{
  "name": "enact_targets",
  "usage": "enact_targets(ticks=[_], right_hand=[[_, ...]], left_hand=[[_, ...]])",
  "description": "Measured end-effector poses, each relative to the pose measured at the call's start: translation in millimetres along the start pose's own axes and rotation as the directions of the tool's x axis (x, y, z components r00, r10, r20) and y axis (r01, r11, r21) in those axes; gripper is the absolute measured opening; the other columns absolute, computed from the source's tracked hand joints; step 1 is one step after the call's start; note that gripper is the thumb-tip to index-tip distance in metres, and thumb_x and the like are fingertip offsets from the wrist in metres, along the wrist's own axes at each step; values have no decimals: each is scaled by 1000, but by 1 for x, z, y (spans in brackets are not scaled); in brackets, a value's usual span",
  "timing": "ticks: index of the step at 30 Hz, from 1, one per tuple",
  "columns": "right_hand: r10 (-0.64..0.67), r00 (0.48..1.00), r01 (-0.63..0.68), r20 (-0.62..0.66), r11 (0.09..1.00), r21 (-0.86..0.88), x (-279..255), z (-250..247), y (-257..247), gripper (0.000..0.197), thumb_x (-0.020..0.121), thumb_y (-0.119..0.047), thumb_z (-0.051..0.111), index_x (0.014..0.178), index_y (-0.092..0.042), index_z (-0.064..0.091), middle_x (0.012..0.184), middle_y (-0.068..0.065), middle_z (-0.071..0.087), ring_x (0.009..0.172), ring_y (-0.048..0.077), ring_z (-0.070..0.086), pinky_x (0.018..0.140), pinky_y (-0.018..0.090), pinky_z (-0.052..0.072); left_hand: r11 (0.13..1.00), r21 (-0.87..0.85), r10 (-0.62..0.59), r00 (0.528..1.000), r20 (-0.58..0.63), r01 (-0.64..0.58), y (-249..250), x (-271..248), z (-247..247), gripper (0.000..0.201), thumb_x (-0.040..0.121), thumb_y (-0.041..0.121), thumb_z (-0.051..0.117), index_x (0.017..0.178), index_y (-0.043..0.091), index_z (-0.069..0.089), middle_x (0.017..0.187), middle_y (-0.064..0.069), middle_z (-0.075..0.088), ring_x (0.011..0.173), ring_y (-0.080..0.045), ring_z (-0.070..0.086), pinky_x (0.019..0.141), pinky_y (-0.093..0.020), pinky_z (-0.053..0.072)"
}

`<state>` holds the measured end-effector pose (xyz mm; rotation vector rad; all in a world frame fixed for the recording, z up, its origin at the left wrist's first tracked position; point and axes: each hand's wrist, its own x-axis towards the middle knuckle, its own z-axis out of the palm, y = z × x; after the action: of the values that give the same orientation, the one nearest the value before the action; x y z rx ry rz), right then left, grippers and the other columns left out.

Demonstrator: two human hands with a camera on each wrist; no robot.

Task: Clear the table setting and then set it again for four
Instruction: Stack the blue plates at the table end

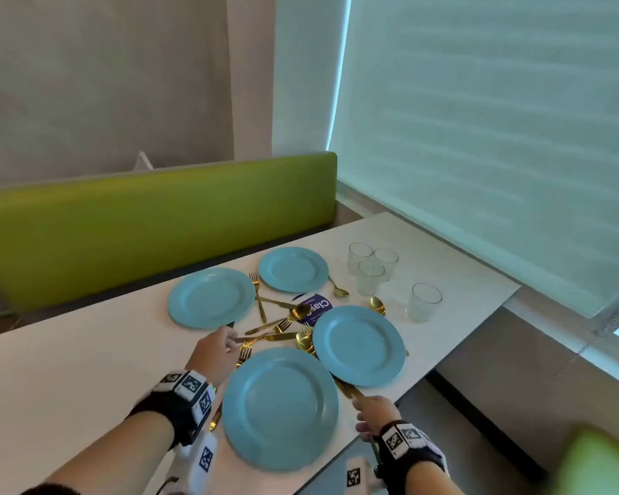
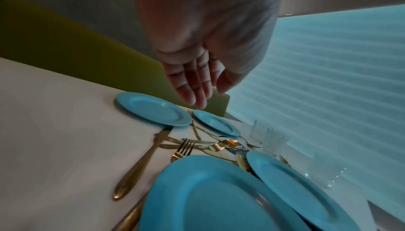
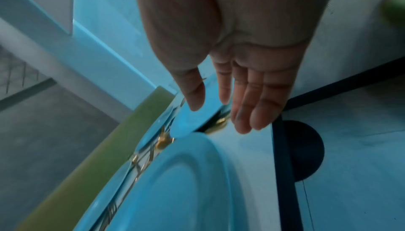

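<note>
White and long, the desk runs beside a green bench back and a drawn window blind. Four blue plates sit on it: the near plate, the right plate overlapping its rim, the far left plate and the far plate. Gold cutlery lies tangled between them, forks, knives and spoons crossing over a round purple sticker. Four clear glasses stand near the blind, three bunched and one apart. The left hand hovers over the cutlery by the far left plate, its grip loose, fingers straight and holding nothing. The right hand is at the desk's near edge beside a gold handle under the right plate; its fingers are extended, seemingly not yet closed on it, though the view is blurred.
</note>
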<state>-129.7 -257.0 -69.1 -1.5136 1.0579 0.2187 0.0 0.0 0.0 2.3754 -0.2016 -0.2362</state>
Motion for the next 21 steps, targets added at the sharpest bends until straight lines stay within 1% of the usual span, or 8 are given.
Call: enact_targets(ticks=[2, 5, 8, 9, 13, 16, 18, 21], right_hand=[[9, 999, -6, 34, 996, -85, 4, 15, 3, 21, 92, -13, 54, 72, -14, 49, 66, 3, 47, 53, 16, 48, 47, 23, 44], [39, 995, -27, 97, 992, -121, 7, 34, 10, 25, 92, -18, 56, 68, -18, 50, 72, 1, 53, 63, 16, 54, 66, 31, 52], [19, 995, -3, 94, 986, -167, 21, 45, 20, 25, 90, -28, 58, 67, -21, 51, 80, 3, 58, 82, 23, 59, 93, 39, 52], [5, 996, 11, 90, 984, -176, 26, 48, 21, 25, 89, -31, 58, 67, -21, 51, 84, 3, 59, 89, 25, 59, 96, 41, 51], [-19, 996, 32, 82, 988, -151, 8, 54, 10, 21, 96, -28, 48, 78, -17, 51, 76, -1, 52, 92, 24, 55, 96, 43, 51], [-18, 995, 25, 97, 998, -64, -3, 59, -3, 19, 98, -21, 44, 86, -14, 56, 85, 5, 56, 95, 31, 60, 90, 46, 53], [-37, 996, 41, 85, 998, -42, -3, 57, -10, 19, 98, -20, 44, 97, -9, 59, 91, 9, 59, 98, 34, 62, 90, 50, 53], [-70, 998, 70, 8, 998, -10, -3, 51, -25, 37, 97, -24, 46, 119, 4, 57, 100, 14, 60, 99, 35, 63, 90, 50, 53]], left_hand=[[999, 3, -43, 999, 0, 43, -7, 0, 0, 31, 91, 13, 49, 121, 8, 54, 120, -9, 61, 111, -24, 56, 93, -28, 41], [997, 6, -74, 997, 2, 74, -12, -4, -1, 31, 91, 11, 47, 122, 7, 53, 123, -10, 60, 113, -26, 55, 93, -27, 41], [996, 1, -88, 996, 7, 88, -15, -8, -3, 31, 90, 10, 49, 121, 7, 53, 119, -9, 61, 112, -26, 55, 92, -27, 40], [996, -10, -94, 995, 15, 94, -16, -8, -4, 32, 90, 10, 49, 121, 8, 53, 117, -9, 61, 112, -26, 55, 92, -27, 40], [993, -40, -110, 993, 46, 112, -19, -7, -9, 31, 90, 11, 51, 121, 8, 53, 114, -8, 62, 110, -25, 56, 93, -26, 40], [989, -75, -124, 991, 49, 128, -21, -1, -15, 30, 90, 13, 51, 119, 8, 55, 115, -8, 63, 111, -25, 56, 93, -26, 40], [987, -87, -128, 989, 68, 134, -21, 3, -16, 30, 89, 13, 51, 119, 9, 55, 116, -8, 62, 111, -24, 56, 94, -26, 41], [984, -107, -132, 984, 119, 145, -22, 12, -14, 31, 90, 15, 52, 121, 9, 54, 120, -9, 62, 112, -25, 56, 95, -28, 41]])
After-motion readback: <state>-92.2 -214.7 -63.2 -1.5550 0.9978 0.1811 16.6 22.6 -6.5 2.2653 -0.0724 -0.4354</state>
